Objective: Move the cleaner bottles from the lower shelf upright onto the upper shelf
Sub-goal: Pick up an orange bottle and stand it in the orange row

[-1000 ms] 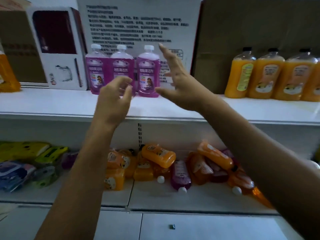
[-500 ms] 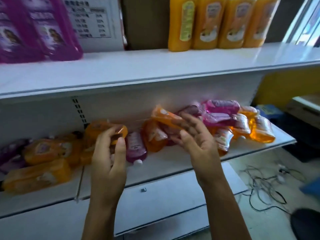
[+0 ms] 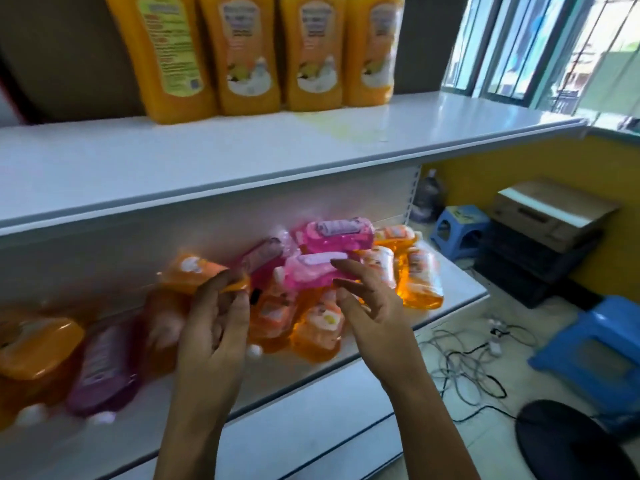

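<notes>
A heap of orange and pink cleaner bottles (image 3: pixel 419 282) lies on its sides on the lower shelf (image 3: pixel 460 292). Both hands hover in front of the heap, holding nothing. My left hand (image 3: pixel 214 330) has its fingertips close to a tilted orange bottle (image 3: pixel 194 268); whether they touch it is unclear. My right hand (image 3: pixel 367 303) is spread in front of a pink bottle (image 3: pixel 311 271). Several tall orange bottles (image 3: pixel 242 53) stand upright on the upper shelf (image 3: pixel 311 143). The left part of the picture is motion-blurred.
More orange and purple bottles (image 3: pixel 100 368) lie at the lower shelf's left. Right of the shelving are blue plastic stools (image 3: pixel 602 351), a cardboard box (image 3: pixel 554 209) on dark crates, loose cables (image 3: pixel 464 358) on the floor and a window (image 3: pixel 554 46).
Both hands dropped from the purple bottles on the upper shelf down to the lower shelf. The view swung right, and the hands now sit close to the heap's right part.
</notes>
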Available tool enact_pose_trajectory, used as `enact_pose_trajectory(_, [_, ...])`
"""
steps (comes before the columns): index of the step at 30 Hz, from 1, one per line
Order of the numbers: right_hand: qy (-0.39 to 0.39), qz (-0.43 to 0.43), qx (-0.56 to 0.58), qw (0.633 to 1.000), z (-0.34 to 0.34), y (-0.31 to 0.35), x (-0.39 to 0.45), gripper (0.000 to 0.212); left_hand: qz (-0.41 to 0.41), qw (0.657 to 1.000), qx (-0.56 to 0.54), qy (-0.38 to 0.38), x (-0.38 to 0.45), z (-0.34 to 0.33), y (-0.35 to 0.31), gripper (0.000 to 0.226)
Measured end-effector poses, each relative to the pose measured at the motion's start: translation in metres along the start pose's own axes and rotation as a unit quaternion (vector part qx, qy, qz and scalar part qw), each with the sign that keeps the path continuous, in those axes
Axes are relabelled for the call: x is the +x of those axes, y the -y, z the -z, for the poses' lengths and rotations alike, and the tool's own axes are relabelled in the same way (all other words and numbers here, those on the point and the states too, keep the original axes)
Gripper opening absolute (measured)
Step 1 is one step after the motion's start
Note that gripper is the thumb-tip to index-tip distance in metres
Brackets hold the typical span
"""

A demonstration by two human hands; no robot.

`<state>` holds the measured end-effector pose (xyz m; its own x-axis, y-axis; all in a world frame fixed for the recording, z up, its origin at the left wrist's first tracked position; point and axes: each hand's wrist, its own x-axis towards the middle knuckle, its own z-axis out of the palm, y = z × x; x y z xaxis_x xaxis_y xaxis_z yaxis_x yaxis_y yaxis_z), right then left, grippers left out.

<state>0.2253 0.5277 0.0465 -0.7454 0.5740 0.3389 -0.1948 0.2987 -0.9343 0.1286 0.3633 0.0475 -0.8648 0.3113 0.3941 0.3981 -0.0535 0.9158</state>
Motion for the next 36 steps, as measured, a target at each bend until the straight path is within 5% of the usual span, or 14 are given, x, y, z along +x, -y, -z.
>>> enact_pose_trajectory(12, [-0.007,-0.109,-0.075,0.991,0.143,-0.057,0.039,0.028,0.045,0.992,0.033,0.11,0.012,-0.149,0.012,0.033])
enact_pose_trajectory(26, [-0.059,-0.165,-0.211,0.962,0.17,-0.072,0.054,0.032,0.067,0.972,0.012,0.224,0.04,-0.192,0.042,0.028])
enact_pose_trajectory(36, [-0.088,-0.183,-0.267,0.942,0.172,-0.089,0.05,0.05,0.097,0.973,-0.029,0.209,0.06,-0.199,0.052,0.031])
